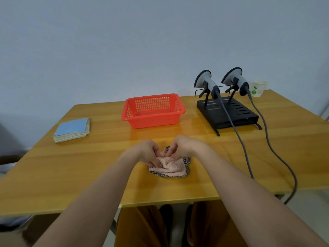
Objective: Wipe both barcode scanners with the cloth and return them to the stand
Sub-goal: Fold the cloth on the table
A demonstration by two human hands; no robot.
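cloth (169,168) lies bunched on the bench (71,166) near the front edge; it is pink with a dark checked border, and its far part is hidden under the fingers. left hand (145,152) and right hand (184,146) both pinch its upper folds. both grey scanners, left scanner (206,82) and right scanner (235,78), sit on the black stand (229,113) at far right, their cables (277,157) running off the bench edge.

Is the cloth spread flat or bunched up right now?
Bunched up. The cloth lies crumpled in folds on the table, with the left hand and right hand both pinching its top edge.
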